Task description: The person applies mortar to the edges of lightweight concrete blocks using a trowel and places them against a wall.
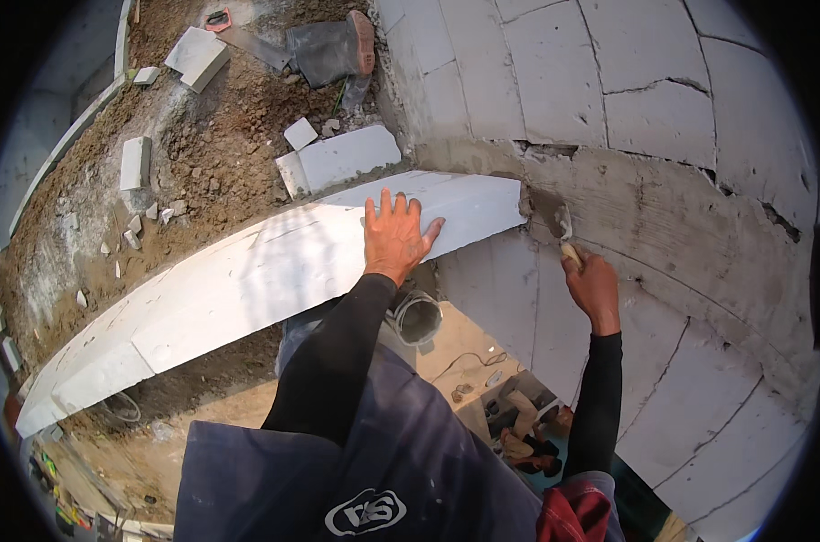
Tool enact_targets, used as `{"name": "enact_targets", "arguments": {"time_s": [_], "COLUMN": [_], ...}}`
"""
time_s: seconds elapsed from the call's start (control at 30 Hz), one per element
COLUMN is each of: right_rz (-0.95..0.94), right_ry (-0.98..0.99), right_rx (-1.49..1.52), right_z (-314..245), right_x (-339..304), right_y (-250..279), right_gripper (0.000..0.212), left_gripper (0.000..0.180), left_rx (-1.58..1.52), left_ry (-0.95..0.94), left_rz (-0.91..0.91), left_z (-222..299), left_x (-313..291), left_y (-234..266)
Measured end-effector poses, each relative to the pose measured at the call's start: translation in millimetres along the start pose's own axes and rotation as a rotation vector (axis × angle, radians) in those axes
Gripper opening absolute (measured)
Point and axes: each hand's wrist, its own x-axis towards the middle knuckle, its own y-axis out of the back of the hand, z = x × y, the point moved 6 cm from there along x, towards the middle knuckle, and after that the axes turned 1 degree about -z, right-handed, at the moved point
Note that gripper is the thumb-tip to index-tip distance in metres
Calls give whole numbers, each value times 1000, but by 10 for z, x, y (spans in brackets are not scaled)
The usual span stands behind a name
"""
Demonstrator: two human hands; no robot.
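My left hand (395,237) lies with fingers spread on a white block (473,194), part of a row topping a low wall. In my right hand (594,287) is a trowel (569,252), gripped by its light-coloured handle. Its blade points away from me, against wet grey mortar (543,204) at the right end of the block. There the mortar meets a grey concrete band (663,208) on the side wall. How much mortar sits on the blade cannot be made out.
Beyond the wall, brown soil (229,144) holds loose blocks (136,163), a handsaw (218,20) and a dark boot (327,52). A mortar-stained bucket (417,318) stands near my left forearm. Another person (529,443) is far below. The tall block wall (554,54) bounds the right.
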Motion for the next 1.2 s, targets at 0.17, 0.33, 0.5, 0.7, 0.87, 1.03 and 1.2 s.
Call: {"name": "enact_targets", "arguments": {"time_s": [0.17,0.33,0.5,0.7,0.87,1.03,1.2], "right_rz": [-181,-229,-242,-361,-314,-460,-360], "right_ry": [-103,-67,-38,-85,4,-48,-32], "right_rx": [-17,-54,-106,-121,-150,-214,-225], "right_z": [35,-87,-114,-282,-229,-367,-444], "right_x": [629,388,731,886,1048,1437,1095], "right_y": [-467,178,-186,-44,-204,-363,102], "right_gripper": [41,41,42,43,44,43,47], "left_gripper": [56,55,56,57,57,57,57], "left_rx": [-33,-17,-43,-23,-34,-25,-2], "left_ry": [-26,-6,-15,1,-4,-18,-27], "left_rz": [16,14,32,-13,-3,0,12], "left_z": [81,8,41,8,18,34,23], "left_x": [38,15,33,44,52,28,5], "left_y": [8,0,-7,-10,4,14,37]}}
